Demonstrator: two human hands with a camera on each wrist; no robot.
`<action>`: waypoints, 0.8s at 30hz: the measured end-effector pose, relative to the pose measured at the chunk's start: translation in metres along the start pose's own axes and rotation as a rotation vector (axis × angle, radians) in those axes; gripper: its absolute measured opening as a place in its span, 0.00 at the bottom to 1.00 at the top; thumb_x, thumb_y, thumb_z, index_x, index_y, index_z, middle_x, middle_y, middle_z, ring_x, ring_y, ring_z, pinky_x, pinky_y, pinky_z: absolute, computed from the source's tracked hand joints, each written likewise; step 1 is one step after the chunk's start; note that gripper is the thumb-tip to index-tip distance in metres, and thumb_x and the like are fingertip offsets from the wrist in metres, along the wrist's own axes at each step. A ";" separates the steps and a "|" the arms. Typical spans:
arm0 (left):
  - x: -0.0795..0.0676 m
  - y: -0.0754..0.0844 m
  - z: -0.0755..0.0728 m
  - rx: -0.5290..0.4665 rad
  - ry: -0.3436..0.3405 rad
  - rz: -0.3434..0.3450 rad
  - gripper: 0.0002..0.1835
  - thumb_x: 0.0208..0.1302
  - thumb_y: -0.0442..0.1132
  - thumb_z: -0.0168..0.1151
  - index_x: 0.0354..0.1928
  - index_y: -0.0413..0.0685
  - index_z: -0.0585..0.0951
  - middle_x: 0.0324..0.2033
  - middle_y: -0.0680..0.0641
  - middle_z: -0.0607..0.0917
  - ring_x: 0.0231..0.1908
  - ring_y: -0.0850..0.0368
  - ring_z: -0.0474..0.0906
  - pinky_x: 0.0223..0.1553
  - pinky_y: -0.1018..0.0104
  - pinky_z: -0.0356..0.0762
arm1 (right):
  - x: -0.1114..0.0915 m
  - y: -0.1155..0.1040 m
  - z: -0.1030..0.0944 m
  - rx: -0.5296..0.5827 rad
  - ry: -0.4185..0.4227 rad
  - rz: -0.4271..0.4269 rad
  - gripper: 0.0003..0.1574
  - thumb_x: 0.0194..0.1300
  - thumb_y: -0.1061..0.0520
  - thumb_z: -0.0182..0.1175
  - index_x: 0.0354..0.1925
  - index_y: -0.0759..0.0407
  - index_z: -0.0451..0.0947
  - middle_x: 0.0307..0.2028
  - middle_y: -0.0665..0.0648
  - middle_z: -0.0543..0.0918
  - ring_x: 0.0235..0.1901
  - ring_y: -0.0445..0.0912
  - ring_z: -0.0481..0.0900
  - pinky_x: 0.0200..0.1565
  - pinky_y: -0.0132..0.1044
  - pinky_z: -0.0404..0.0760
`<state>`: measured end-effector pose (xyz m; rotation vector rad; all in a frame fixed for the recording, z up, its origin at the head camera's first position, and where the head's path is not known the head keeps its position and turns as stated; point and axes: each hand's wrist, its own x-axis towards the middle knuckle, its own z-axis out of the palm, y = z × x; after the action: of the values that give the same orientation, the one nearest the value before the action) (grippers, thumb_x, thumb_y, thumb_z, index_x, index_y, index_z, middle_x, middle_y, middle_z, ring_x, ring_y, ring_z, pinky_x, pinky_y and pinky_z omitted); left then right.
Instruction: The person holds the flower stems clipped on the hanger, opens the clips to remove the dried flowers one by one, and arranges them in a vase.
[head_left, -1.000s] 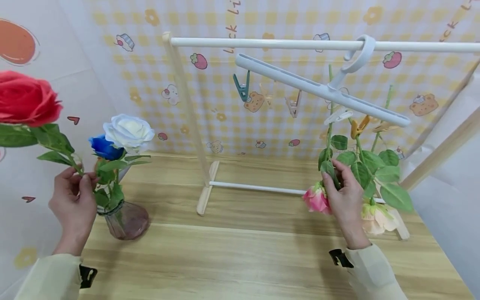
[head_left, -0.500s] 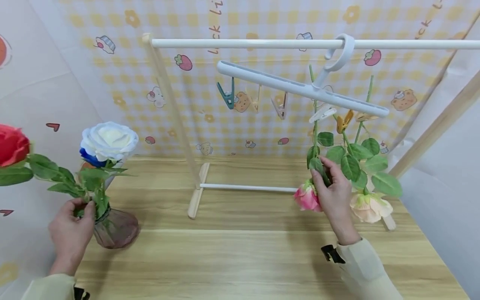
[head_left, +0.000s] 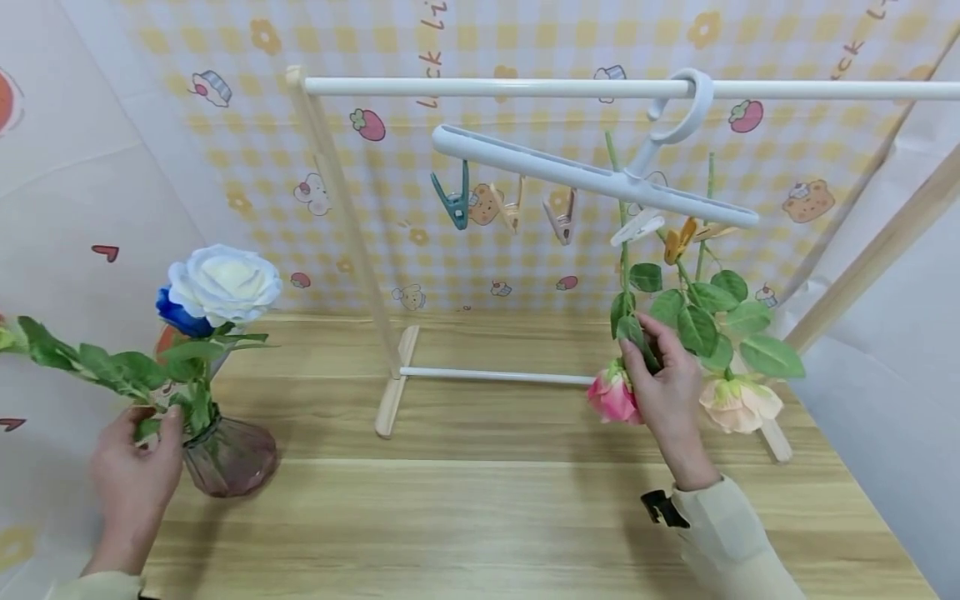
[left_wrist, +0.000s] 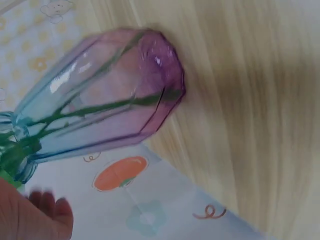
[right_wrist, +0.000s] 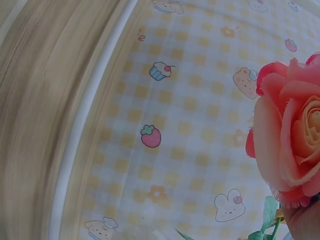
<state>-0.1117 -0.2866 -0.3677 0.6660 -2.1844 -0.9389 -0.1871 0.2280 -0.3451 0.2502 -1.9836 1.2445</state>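
Observation:
My left hand [head_left: 142, 454] pinches a leafy green stem [head_left: 82, 362] at the mouth of a purple glass vase [head_left: 228, 454]; the stem leans left and its bloom is cut off by the frame edge. A white rose [head_left: 225, 283] and a blue rose [head_left: 172, 310] stand in the vase. The left wrist view shows the vase [left_wrist: 110, 95] close up with stems inside. My right hand [head_left: 663, 383] grips the stem of a pink rose [head_left: 613, 396] that hangs head down from a white clip hanger [head_left: 592, 175]. The pink rose [right_wrist: 290, 145] fills the right wrist view.
The hanger hooks over the white top rail [head_left: 487, 86] of a wooden rack on a wood-grain table [head_left: 480, 517]. A peach rose [head_left: 738, 404] hangs beside the pink one. Several free clips [head_left: 453, 204] dangle from the hanger. A patterned backdrop stands behind.
The red rose in my left hand has dropped and swung left, its bloom leaving the frame, with its stem now at the vase mouth. My right hand stays on the pink rose's stem.

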 end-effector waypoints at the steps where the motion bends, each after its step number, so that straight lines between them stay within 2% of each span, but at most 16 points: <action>1: -0.004 0.000 0.000 -0.055 0.031 -0.023 0.23 0.66 0.43 0.52 0.60 0.39 0.71 0.51 0.49 0.72 0.42 0.75 0.61 0.41 0.74 0.61 | 0.000 0.000 0.000 0.009 -0.006 0.004 0.20 0.59 0.70 0.60 0.52 0.70 0.76 0.38 0.67 0.82 0.32 0.26 0.73 0.35 0.15 0.70; 3: -0.013 0.002 0.001 -0.147 0.135 -0.025 0.24 0.67 0.42 0.50 0.63 0.45 0.67 0.51 0.60 0.65 0.47 0.74 0.59 0.47 0.76 0.59 | 0.000 0.000 -0.001 0.014 -0.014 0.017 0.20 0.60 0.70 0.60 0.52 0.71 0.76 0.40 0.67 0.82 0.34 0.26 0.74 0.36 0.15 0.71; 4: -0.018 0.004 0.001 -0.186 0.199 0.007 0.24 0.67 0.40 0.50 0.64 0.48 0.65 0.51 0.65 0.62 0.49 0.77 0.57 0.49 0.78 0.57 | 0.000 0.000 -0.001 0.017 -0.016 0.024 0.20 0.60 0.70 0.60 0.52 0.71 0.76 0.41 0.68 0.82 0.34 0.26 0.74 0.36 0.15 0.71; 5: -0.022 0.008 0.000 -0.208 0.261 0.067 0.22 0.66 0.39 0.50 0.62 0.46 0.66 0.50 0.68 0.60 0.49 0.78 0.57 0.50 0.79 0.57 | 0.001 0.000 -0.001 0.014 -0.017 0.030 0.20 0.60 0.69 0.60 0.52 0.71 0.76 0.42 0.68 0.82 0.35 0.26 0.74 0.37 0.15 0.71; 7: -0.031 0.020 0.002 -0.261 0.379 0.240 0.17 0.64 0.36 0.51 0.54 0.39 0.73 0.48 0.70 0.63 0.48 0.79 0.59 0.47 0.81 0.57 | 0.001 -0.001 -0.002 0.012 -0.018 0.041 0.20 0.60 0.69 0.60 0.52 0.71 0.76 0.44 0.68 0.82 0.37 0.25 0.74 0.39 0.15 0.71; 8: -0.035 0.029 0.003 -0.290 0.415 0.342 0.16 0.62 0.35 0.51 0.50 0.34 0.75 0.47 0.70 0.65 0.47 0.79 0.61 0.47 0.80 0.58 | 0.001 -0.001 -0.002 0.010 -0.017 0.048 0.20 0.60 0.69 0.60 0.52 0.71 0.76 0.45 0.68 0.82 0.38 0.25 0.74 0.39 0.15 0.71; 9: -0.040 0.039 0.005 -0.323 0.416 0.447 0.15 0.61 0.33 0.52 0.46 0.30 0.77 0.44 0.68 0.70 0.46 0.78 0.63 0.45 0.81 0.59 | 0.002 -0.001 -0.003 0.015 -0.016 0.051 0.20 0.60 0.69 0.60 0.52 0.71 0.76 0.46 0.68 0.82 0.38 0.25 0.74 0.39 0.15 0.71; 10: -0.044 0.050 0.008 -0.356 0.396 0.551 0.14 0.60 0.33 0.53 0.43 0.27 0.77 0.41 0.63 0.75 0.45 0.77 0.66 0.44 0.81 0.60 | 0.002 -0.002 -0.003 0.024 -0.015 0.054 0.19 0.60 0.69 0.60 0.52 0.71 0.76 0.46 0.68 0.81 0.39 0.25 0.74 0.40 0.15 0.71; 12: -0.052 0.072 0.017 -0.433 0.306 0.721 0.14 0.60 0.34 0.55 0.38 0.23 0.77 0.34 0.52 0.80 0.43 0.75 0.70 0.43 0.82 0.63 | 0.002 -0.003 -0.004 0.048 -0.016 0.055 0.19 0.60 0.70 0.59 0.51 0.72 0.76 0.46 0.68 0.81 0.39 0.26 0.75 0.40 0.15 0.72; 15: -0.063 0.096 0.035 -0.483 0.108 0.880 0.17 0.64 0.38 0.56 0.35 0.23 0.78 0.30 0.36 0.80 0.40 0.75 0.71 0.41 0.83 0.66 | 0.001 -0.004 -0.002 0.085 -0.030 0.043 0.19 0.61 0.70 0.58 0.51 0.72 0.75 0.46 0.68 0.81 0.39 0.28 0.76 0.40 0.16 0.73; 18: -0.073 0.111 0.056 -0.504 -0.040 0.953 0.19 0.67 0.43 0.55 0.35 0.28 0.80 0.30 0.35 0.80 0.39 0.71 0.73 0.39 0.82 0.69 | 0.000 -0.005 0.001 0.093 -0.042 0.023 0.19 0.61 0.70 0.58 0.51 0.72 0.75 0.46 0.68 0.81 0.39 0.28 0.76 0.39 0.16 0.73; 21: -0.084 0.124 0.077 -0.524 -0.152 0.967 0.16 0.68 0.43 0.55 0.38 0.34 0.81 0.34 0.40 0.82 0.40 0.65 0.75 0.38 0.78 0.71 | -0.002 -0.008 0.005 0.105 -0.050 0.010 0.18 0.61 0.70 0.58 0.51 0.72 0.76 0.45 0.69 0.81 0.38 0.28 0.76 0.39 0.16 0.74; 24: -0.094 0.135 0.093 -0.537 -0.232 0.959 0.14 0.68 0.42 0.55 0.40 0.37 0.81 0.36 0.44 0.83 0.38 0.60 0.76 0.35 0.76 0.72 | -0.003 -0.010 0.007 0.112 -0.053 0.007 0.18 0.61 0.70 0.58 0.51 0.71 0.76 0.45 0.69 0.81 0.38 0.30 0.77 0.39 0.17 0.74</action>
<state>-0.1438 -0.1017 -0.3472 -0.7220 -1.9279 -0.9906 -0.1832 0.2168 -0.3417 0.3355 -1.9632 1.3681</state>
